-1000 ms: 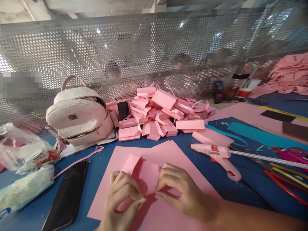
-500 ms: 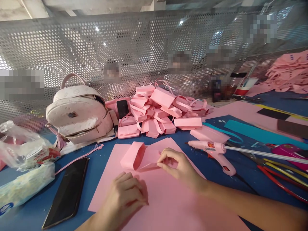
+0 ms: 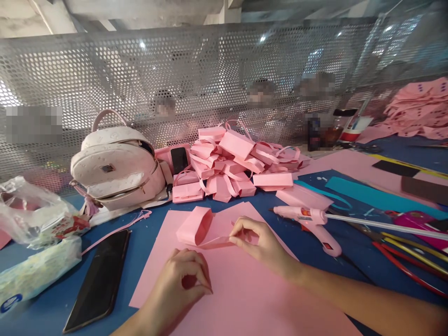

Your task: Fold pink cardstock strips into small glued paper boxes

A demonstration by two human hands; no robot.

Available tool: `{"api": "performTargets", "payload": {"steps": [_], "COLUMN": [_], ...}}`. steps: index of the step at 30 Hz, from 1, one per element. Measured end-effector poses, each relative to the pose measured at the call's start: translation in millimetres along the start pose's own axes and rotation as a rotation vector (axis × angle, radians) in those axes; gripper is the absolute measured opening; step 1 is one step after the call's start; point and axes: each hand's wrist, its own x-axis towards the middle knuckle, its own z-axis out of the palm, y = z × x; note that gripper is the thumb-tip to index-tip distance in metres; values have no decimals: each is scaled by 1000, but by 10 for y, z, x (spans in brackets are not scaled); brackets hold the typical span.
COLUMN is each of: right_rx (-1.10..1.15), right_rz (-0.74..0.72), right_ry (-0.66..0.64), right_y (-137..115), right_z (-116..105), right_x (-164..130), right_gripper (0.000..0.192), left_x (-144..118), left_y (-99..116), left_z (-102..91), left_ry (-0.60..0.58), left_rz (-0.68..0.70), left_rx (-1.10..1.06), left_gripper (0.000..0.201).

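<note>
My right hand (image 3: 257, 242) pinches the edge of a folded pink paper piece (image 3: 199, 227) that lies on a large pink sheet (image 3: 241, 294). The folded part curls up at its left end. My left hand (image 3: 182, 284) rests on the same sheet nearer to me, its fingers curled together around nothing I can see. A pink glue gun (image 3: 311, 223) lies on the blue table to the right of my right hand.
A heap of finished pink paper bags (image 3: 238, 163) sits beyond the sheet. A pale backpack (image 3: 117, 170) stands at the left, a black phone (image 3: 100, 280) and plastic bags (image 3: 35, 233) nearer. Pencils and rods (image 3: 402, 242) lie at the right. A perforated metal screen (image 3: 175, 74) closes the back.
My right hand has carried the folded piece away from me and laid it on the sheet. My left hand let go of it and stayed near, fingers curled.
</note>
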Motion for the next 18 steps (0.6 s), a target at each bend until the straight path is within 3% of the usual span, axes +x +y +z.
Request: {"api": "performTargets", "payload": {"steps": [18], "right_rx": [-6], "right_rz": [-16], "right_ry": [-11], "right_y": [14], "right_z": [-1], "right_x": [-20], "right_gripper": [12], "left_x": [2], "left_y": [52], "left_z": [-33], "left_ry": [-87], "left_rz": [-1], "left_rx": [1], "left_gripper": [23]}}
